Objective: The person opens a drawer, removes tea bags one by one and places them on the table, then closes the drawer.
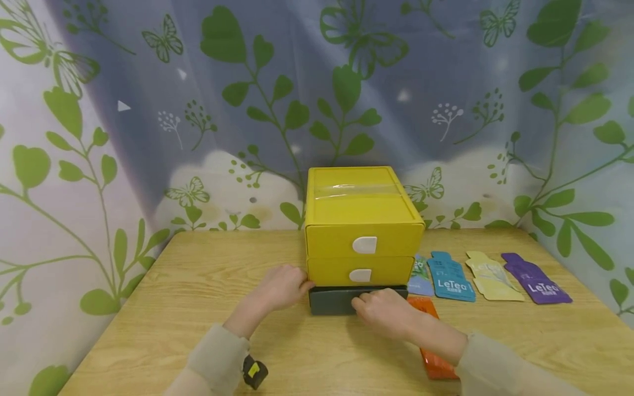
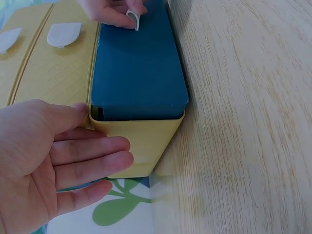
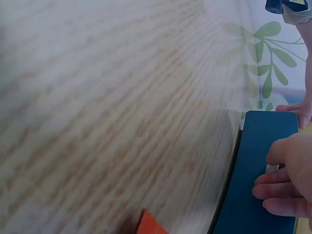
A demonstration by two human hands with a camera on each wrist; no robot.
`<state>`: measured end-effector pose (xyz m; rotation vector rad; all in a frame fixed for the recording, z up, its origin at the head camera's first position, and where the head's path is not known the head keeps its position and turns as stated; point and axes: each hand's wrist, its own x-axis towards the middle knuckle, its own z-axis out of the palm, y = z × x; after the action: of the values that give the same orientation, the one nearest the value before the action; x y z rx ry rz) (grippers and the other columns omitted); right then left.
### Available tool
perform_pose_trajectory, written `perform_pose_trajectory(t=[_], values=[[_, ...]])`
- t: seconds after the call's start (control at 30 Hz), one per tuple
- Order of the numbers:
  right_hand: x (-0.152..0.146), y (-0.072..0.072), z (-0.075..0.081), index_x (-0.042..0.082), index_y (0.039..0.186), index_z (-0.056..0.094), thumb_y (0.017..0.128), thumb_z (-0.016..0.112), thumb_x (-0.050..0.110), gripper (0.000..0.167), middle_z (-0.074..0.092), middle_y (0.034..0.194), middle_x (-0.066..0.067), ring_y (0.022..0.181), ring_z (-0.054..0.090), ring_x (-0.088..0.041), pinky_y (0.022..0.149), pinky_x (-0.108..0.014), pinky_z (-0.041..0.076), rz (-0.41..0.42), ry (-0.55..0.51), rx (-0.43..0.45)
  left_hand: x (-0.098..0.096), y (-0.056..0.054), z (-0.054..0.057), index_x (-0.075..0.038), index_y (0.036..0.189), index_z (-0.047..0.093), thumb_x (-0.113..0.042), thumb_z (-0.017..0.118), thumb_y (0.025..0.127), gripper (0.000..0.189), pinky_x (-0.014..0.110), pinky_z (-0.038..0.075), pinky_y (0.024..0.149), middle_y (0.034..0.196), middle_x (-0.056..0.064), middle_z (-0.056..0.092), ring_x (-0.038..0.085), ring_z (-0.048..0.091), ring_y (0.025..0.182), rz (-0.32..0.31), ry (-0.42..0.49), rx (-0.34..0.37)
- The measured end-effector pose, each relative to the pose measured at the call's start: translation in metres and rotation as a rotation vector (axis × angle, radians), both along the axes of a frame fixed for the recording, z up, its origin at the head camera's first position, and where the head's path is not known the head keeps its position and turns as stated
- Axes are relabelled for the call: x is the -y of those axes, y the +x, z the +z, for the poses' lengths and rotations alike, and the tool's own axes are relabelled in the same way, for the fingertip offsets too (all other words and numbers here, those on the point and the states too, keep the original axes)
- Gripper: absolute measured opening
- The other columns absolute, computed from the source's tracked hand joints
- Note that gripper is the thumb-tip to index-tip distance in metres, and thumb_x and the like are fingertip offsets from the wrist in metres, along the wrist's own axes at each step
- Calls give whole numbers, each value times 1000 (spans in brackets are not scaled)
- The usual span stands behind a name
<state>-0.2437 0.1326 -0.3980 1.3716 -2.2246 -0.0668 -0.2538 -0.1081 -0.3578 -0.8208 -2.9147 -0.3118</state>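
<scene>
A yellow box with stacked drawers [image 1: 364, 203] stands at the back of the table, two yellow fronts above a dark blue-green bottom drawer [image 1: 332, 302]. That bottom drawer juts out slightly from its yellow frame. My right hand [image 1: 386, 309] pinches the small white pull tab [image 2: 134, 18] on the drawer's front between thumb and finger. My left hand [image 1: 283, 287] is at the box's left side, low down. In the left wrist view its thumb touches the front edge beside the drawer, and its other fingers lie extended along the side wall.
An orange packet [image 1: 440, 355] lies under my right forearm. To the right of the box lie a blue pouch [image 1: 451, 278], a pale yellow pouch [image 1: 492, 278] and a purple pouch [image 1: 537, 280]. Another pouch [image 1: 421, 278] is partly hidden by the box. A patterned curtain [image 1: 277, 66] hangs behind.
</scene>
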Motion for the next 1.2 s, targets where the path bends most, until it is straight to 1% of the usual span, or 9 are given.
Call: perform_pose_trajectory(t=[0.17, 0.3, 0.5, 0.63, 0.8, 0.93, 1.2], values=[[-1, 5, 4, 14, 68, 50, 78, 68, 11, 21, 48, 57, 4, 47, 50, -9, 37, -22, 31, -12, 49, 7, 0, 0, 0, -15, 59, 47, -24, 57, 93, 36, 26, 32, 47, 51, -7, 34, 10, 34, 47, 5, 2, 12], [-2, 10, 6, 15, 68, 51, 79, 69, 12, 21, 48, 57, 5, 47, 49, -7, 36, -21, 27, -12, 88, 10, 0, 0, -1, -15, 59, 47, -25, 57, 92, 37, 26, 32, 47, 50, -7, 34, 10, 33, 46, 2, 2, 4], [-3, 15, 7, 15, 63, 48, 77, 69, 12, 25, 45, 54, 5, 45, 47, -7, 34, -21, 22, 16, 71, -39, 1, 0, -1, -15, 59, 48, -24, 57, 92, 36, 26, 33, 47, 51, -7, 36, 10, 34, 47, -2, 10, 3], [-5, 19, 9, 16, 64, 47, 77, 68, 11, 26, 43, 53, 6, 44, 45, -7, 35, -21, 20, 12, 90, -7, 0, 0, 0, -15, 60, 49, -24, 57, 93, 35, 25, 32, 46, 51, -7, 36, 9, 34, 46, -3, 11, 18], [-7, 27, 11, 16, 65, 47, 77, 68, 11, 25, 42, 52, 7, 42, 39, -5, 35, -21, 17, 8, 122, 20, -1, 0, 0, -15, 61, 51, -24, 57, 93, 33, 26, 34, 47, 51, -6, 39, 10, 36, 47, -6, 2, 10], [-7, 31, 12, 16, 65, 48, 77, 68, 12, 24, 39, 51, 7, 41, 34, -4, 36, -21, 15, 22, 128, 39, -1, 0, 0, -15, 62, 51, -25, 58, 92, 32, 28, 35, 48, 52, -6, 41, 11, 38, 49, 2, 1, 5], [-6, 41, 12, 16, 65, 47, 75, 68, 10, 25, 38, 51, 9, 41, 34, -3, 36, -20, 15, 67, 126, 47, -1, 0, -1, -14, 61, 50, -25, 58, 92, 33, 28, 35, 48, 52, -5, 40, 11, 38, 49, 8, -3, 1]])
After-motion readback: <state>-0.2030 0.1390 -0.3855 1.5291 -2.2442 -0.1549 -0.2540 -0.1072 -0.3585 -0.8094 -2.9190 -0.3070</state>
